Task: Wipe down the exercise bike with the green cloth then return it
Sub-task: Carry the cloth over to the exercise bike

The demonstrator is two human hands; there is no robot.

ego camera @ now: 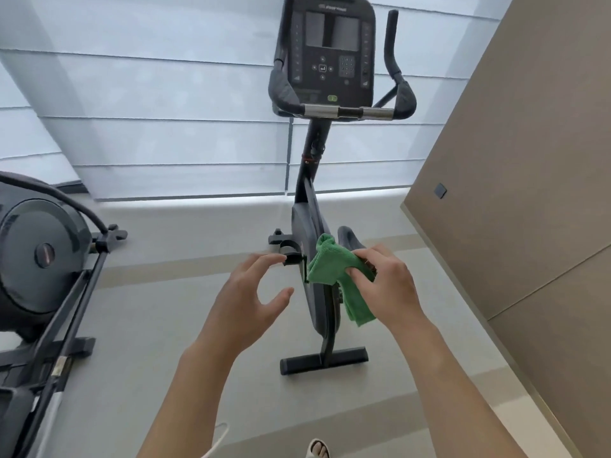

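A right hand grips a green cloth bunched in front of the bike (near its seat). The left hand hovers beside it, fingers spread and holding nothing.

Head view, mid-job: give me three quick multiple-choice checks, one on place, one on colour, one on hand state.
1. Where is the other dark exercise machine?
A. left of the bike
B. behind the console
C. right wall

2. The small button below the black console's keypad is
A. red
B. green
C. blue

3. The left hand is
A. gripping the handlebar
B. holding the cloth
C. open, holding nothing

Answers: A, the dark exercise machine stands at left; B, green button; C, left hand fingers spread, while the right hand grips the green microfibre cloth.
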